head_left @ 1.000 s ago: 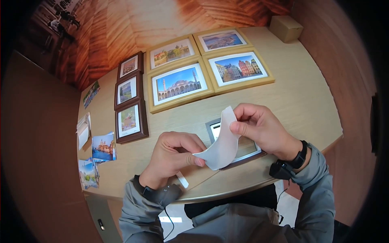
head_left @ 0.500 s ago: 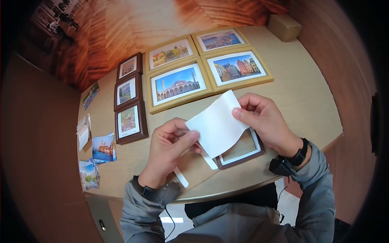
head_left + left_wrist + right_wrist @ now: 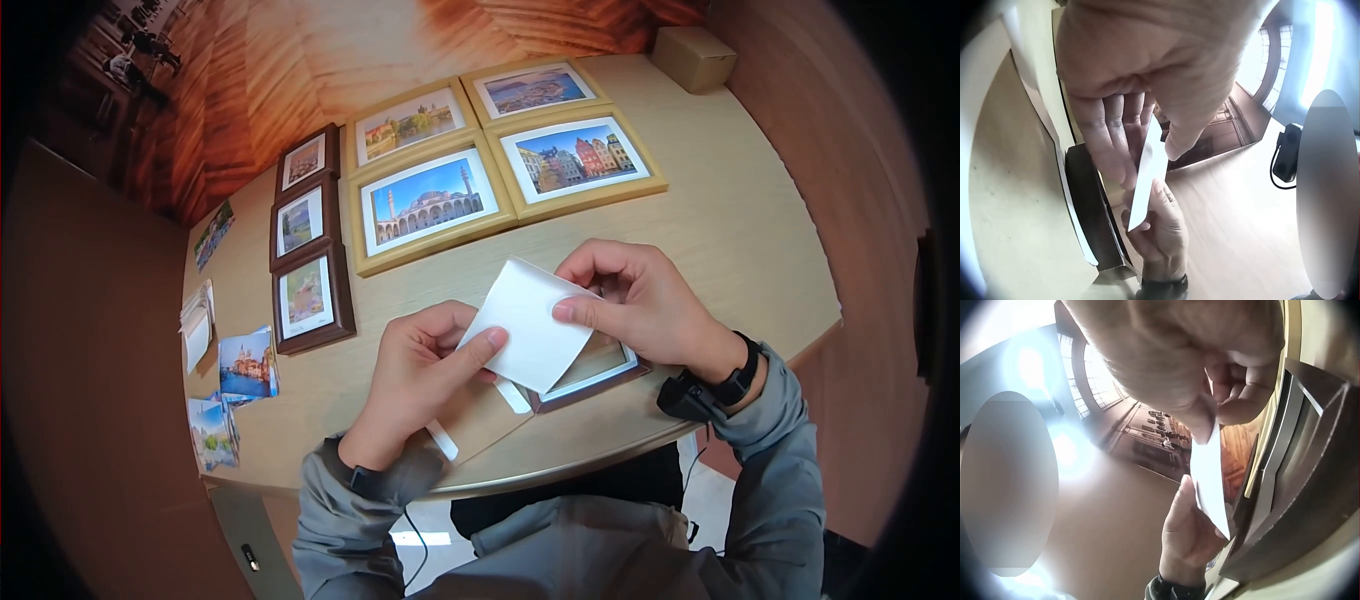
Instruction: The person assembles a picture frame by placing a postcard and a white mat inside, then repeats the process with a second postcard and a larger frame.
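Note:
A small white sheet (image 3: 528, 325), like thin card or the blank back of a print, is held between both hands above the table. My left hand (image 3: 415, 370) pinches its lower left edge, thumb on top and fingers underneath. On the opposite side, my right hand (image 3: 645, 305) pinches the sheet between thumb and fingers. Seen edge-on in the left wrist view, the sheet (image 3: 1143, 181) looks thin and nearly flat. Beneath it lies a dark brown picture frame (image 3: 595, 388) with a pale inner border, partly hidden by the sheet and right hand.
A brown board (image 3: 490, 430) with white strips lies left of the frame, near the table's front edge. Several gold-framed pictures (image 3: 430, 245) and dark-framed pictures (image 3: 340, 300) stand behind. Loose photos (image 3: 247, 365) lie at the left; a cardboard box (image 3: 695, 60) sits back right.
The white sheet was curled up, then opened out toward the view, and is now flatter and a little lower. The right thumb has moved further onto it. The frame stays put.

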A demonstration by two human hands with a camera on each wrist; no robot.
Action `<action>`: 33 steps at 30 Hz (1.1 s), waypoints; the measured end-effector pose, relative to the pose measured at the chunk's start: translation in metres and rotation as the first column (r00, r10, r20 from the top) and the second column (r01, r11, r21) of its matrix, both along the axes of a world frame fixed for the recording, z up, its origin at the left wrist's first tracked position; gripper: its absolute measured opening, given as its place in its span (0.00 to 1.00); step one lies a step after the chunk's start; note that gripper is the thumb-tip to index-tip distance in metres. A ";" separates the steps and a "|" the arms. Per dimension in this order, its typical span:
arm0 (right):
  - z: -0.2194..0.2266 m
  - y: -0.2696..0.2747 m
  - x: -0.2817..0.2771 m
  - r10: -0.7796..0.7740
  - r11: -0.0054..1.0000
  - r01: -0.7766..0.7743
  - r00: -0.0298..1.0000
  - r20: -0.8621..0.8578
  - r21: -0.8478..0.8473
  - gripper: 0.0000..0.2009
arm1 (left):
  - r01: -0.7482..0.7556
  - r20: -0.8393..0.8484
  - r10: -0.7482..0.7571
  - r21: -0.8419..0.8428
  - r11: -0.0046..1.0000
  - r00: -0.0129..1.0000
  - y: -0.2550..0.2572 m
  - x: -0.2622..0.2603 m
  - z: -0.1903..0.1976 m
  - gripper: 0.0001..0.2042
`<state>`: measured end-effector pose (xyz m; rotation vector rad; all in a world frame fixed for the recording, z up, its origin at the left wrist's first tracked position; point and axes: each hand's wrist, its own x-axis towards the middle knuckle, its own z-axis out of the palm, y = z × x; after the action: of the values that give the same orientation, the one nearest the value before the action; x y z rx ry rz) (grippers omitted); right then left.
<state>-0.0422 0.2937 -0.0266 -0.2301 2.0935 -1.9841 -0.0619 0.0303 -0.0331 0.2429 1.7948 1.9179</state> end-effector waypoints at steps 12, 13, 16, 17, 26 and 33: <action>0.005 -0.003 0.002 -0.058 0.995 0.069 0.988 0.143 -0.069 0.09 | -0.031 -0.027 0.032 0.047 0.998 0.999 0.000 0.003 -0.002 0.11; 0.004 -0.005 0.002 -0.058 0.995 0.069 0.987 0.147 -0.068 0.09 | -0.037 -0.069 0.041 0.051 0.998 0.997 0.001 0.003 -0.001 0.11; 0.003 -0.007 0.002 -0.057 0.992 0.073 0.987 0.153 -0.101 0.09 | -0.046 -0.133 0.046 0.003 0.999 0.990 0.001 0.003 -0.001 0.11; 0.003 -0.005 0.001 -0.055 0.995 0.065 0.989 0.136 -0.074 0.09 | -0.044 -0.133 0.045 0.007 0.999 0.990 0.002 0.003 -0.002 0.11; 0.005 0.035 -0.014 0.025 0.979 -0.036 0.998 0.055 0.200 0.05 | -0.131 -0.385 0.064 -0.152 0.980 0.921 0.001 0.002 -0.004 0.12; 0.009 0.030 -0.008 0.066 0.864 0.086 0.957 -0.282 0.496 0.05 | 0.046 -0.740 -0.323 -0.368 0.929 0.590 0.004 -0.004 0.004 0.08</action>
<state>-0.0502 0.3240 -0.0180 -0.4284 2.7162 -1.3912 -0.0660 0.0340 -0.0294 1.3017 2.4540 1.3957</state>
